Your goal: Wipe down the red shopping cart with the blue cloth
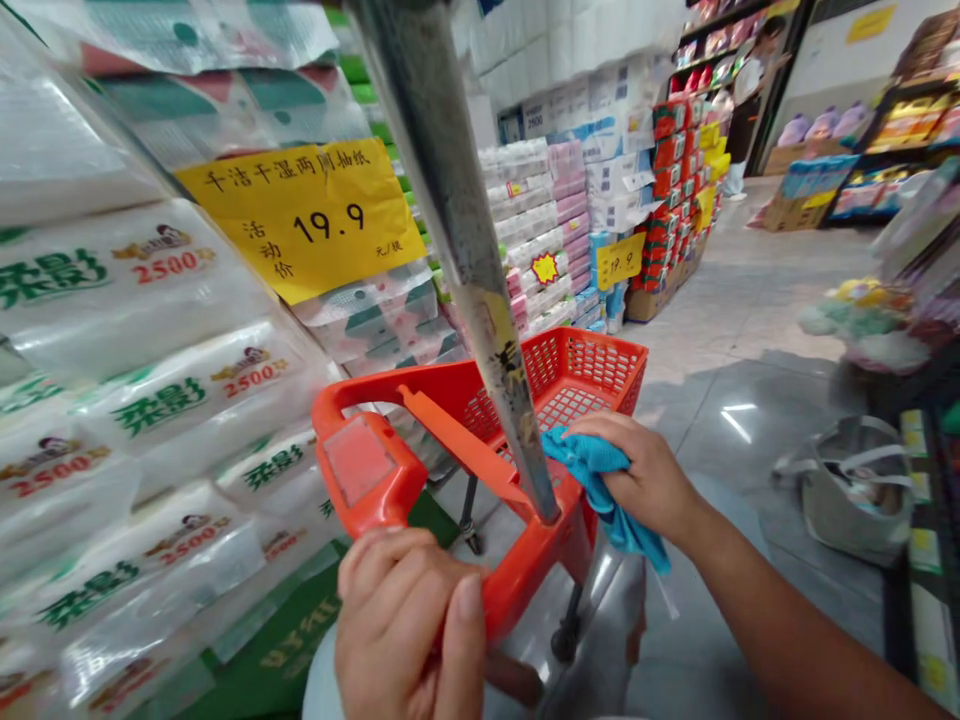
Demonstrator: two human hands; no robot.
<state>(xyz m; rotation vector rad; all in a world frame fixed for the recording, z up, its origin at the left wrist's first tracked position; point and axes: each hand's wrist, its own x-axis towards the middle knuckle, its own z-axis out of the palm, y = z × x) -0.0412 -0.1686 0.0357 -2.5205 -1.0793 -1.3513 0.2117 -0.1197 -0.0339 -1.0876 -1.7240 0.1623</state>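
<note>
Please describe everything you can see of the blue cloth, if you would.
The cloth is bright blue, soft and towel-like, crumpled into loose folds. The right hand grips it from above, in front of the red basket. Its left end appears to touch the metal pole, and a corner hangs down.

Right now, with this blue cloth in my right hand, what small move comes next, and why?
Probably wipe the metal pole with the blue cloth: your right hand holds it beside the pole, and the pole shows dark marks. Your left hand is on the red cart.
</note>
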